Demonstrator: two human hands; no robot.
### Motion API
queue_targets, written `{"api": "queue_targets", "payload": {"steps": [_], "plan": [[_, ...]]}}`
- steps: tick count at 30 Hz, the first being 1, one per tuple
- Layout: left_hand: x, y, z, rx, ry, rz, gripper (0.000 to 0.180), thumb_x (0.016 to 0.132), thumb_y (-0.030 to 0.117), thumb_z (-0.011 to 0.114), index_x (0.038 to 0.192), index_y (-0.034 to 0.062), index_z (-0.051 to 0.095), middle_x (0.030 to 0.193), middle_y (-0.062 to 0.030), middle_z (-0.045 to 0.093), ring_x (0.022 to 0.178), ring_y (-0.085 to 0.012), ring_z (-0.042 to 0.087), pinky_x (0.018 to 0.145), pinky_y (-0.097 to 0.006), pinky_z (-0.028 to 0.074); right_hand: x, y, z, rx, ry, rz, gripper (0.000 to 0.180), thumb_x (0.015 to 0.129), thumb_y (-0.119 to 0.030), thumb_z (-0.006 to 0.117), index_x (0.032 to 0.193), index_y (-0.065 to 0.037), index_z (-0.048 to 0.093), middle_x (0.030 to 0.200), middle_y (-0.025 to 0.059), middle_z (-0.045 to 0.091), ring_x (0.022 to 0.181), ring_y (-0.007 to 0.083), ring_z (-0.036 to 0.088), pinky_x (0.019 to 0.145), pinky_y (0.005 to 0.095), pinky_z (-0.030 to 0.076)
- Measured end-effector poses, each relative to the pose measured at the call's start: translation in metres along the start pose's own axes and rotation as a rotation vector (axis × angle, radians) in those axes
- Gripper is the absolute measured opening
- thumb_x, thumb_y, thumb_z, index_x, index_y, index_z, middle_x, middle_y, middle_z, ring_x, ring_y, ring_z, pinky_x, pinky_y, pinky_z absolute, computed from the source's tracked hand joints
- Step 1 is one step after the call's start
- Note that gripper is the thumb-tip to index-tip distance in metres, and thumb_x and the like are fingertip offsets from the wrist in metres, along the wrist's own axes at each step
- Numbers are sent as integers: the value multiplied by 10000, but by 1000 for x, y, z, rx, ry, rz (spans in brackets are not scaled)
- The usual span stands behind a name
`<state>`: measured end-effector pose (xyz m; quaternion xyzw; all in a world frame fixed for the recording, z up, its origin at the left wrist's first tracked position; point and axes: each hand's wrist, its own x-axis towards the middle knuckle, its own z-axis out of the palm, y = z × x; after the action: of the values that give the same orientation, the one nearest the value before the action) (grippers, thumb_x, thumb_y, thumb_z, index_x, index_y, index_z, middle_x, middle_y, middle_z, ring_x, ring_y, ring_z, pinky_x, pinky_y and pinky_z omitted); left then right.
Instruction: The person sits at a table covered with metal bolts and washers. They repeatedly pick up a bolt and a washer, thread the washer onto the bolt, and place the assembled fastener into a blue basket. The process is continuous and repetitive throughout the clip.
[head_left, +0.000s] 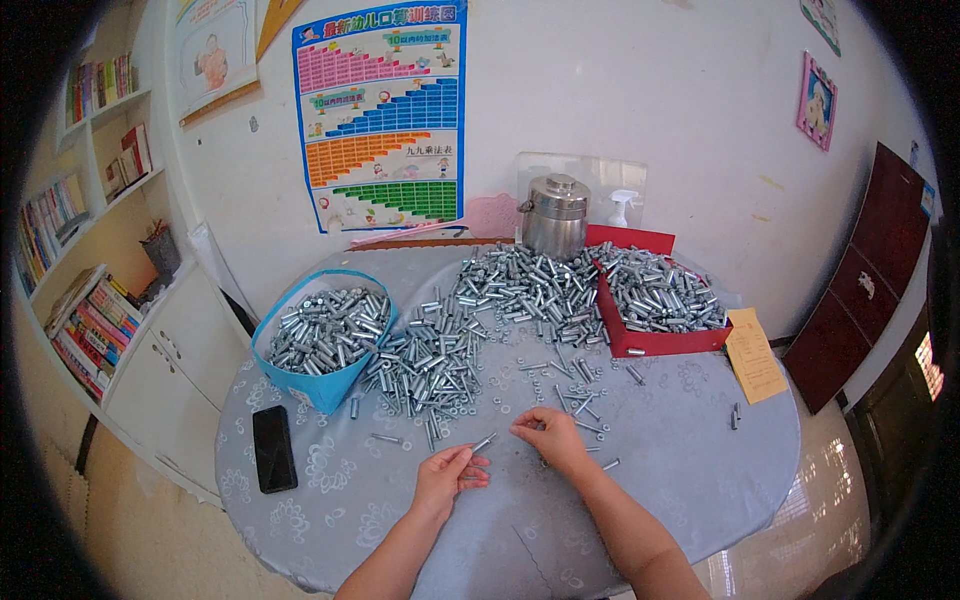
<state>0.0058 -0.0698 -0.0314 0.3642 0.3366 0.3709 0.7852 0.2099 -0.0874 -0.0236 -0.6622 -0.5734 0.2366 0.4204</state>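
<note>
Between the thumb and fingers of my left hand (447, 478), near the front middle of the table, is a small silver metal bolt (485, 441), its free end pointing up to the right. My right hand (557, 440) is just right of that end, thumb and fingertips pinched together; whatever sits between them is too small to tell. Beyond both hands spreads a loose heap of metal bolts and sleeves (430, 365), with small washers (505, 408) scattered at its near edge. A few single bolts lie close to my right wrist.
At the left stands a blue bin (325, 388) full of metal sleeves, with a black phone (273, 449) in front. A red box (665, 343) heaped with metal parts is at the right, beside a yellow paper (756, 358). Behind are a steel pot (556, 222) and spray bottle (620, 208).
</note>
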Motion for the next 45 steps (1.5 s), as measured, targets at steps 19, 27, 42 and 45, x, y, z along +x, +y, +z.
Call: {"api": "queue_targets", "payload": {"steps": [19,27,42,45], "plan": [[-1,-2,-1,-24,-43,-35,245,866,145,478,1014,-48,505,848,-166,594,650,-190,596,591,-313,527,-1,-30,-40,31,-354,128,228,720,-227,667,879,-65,643,792,45,607,745,116,540,669,240,425],[4,-4,-5,-36,-39,-48,241,860,150,492,1011,-37,507,855,-170,595,648,-191,598,577,-326,530,-4,-7,-57,-459,-646,-128,220,598,-180,703,803,-118,651,854,54,625,857,232,564,740,341,437],[-2,2,-2,-53,-38,-34,242,854,142,503,1017,-37,498,854,-179,595,648,-198,600,570,-315,527,-7,-33,-41,-144,-380,-36,233,673,-189,678,857,-59,618,787,64,620,730,170,577,661,288,454],[-1,2,-1,-37,-50,-40,253,859,130,489,1032,-54,496,847,-168,591,648,-195,593,594,-321,527,-5,-30,-28,148,-329,-82,216,717,-164,656,887,-39,608,784,43,611,710,111,547,651,251,446]]}}
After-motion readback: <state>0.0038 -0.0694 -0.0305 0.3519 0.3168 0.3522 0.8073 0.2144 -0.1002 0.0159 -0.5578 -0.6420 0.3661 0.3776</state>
